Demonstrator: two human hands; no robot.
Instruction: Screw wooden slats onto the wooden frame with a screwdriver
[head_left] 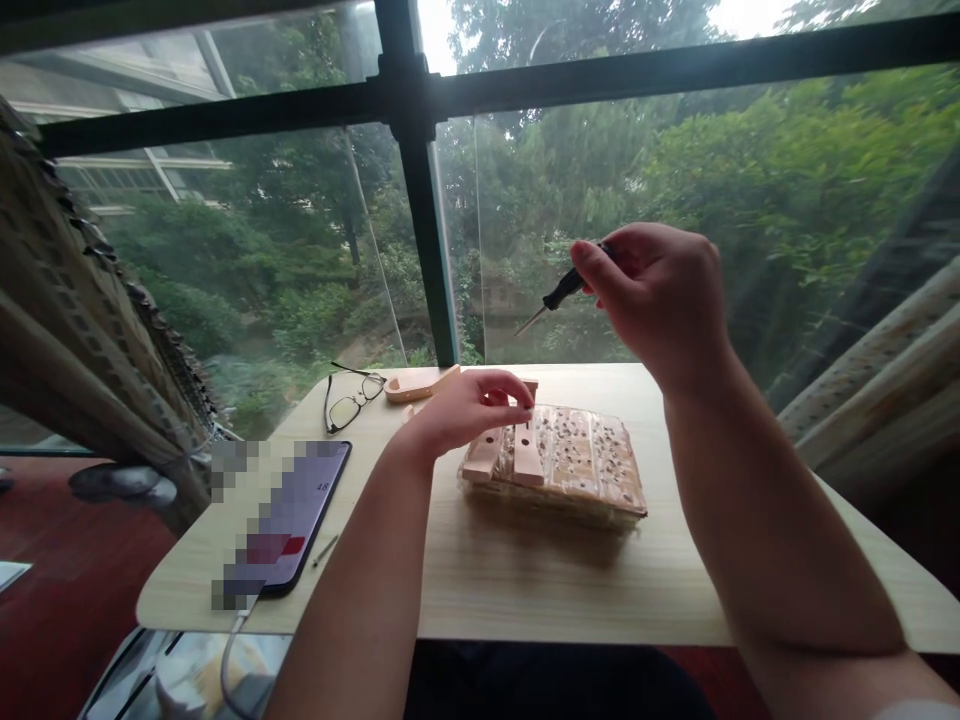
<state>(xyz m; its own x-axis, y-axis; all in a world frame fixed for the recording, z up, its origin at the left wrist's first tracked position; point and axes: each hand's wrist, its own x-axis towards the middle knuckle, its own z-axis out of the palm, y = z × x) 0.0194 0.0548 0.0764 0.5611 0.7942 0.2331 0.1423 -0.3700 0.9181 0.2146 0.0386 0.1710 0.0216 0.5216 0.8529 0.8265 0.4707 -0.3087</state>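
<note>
My right hand (664,295) is raised above the table and closed around the black handle of a screwdriver (562,288). Its metal shaft slants down and left, apart from everything else. My left hand (476,408) is low over the block, thumb and forefinger pinched on what looks like a small dark screw, mostly hidden by the fingertips. Just beneath it lies a pale wooden strip (528,466) with a dark hole. A second wooden piece (480,460) with a hole sits to its left. Both rest on a tape-wrapped block (592,455) dotted with many small holes.
Behind my left hand lie a curved wooden piece (420,383) and eyeglasses (352,400). A phone (300,530) with a white cable (227,655) lies at the left, a loose screw (325,551) beside it. A window borders the table's (525,600) far edge.
</note>
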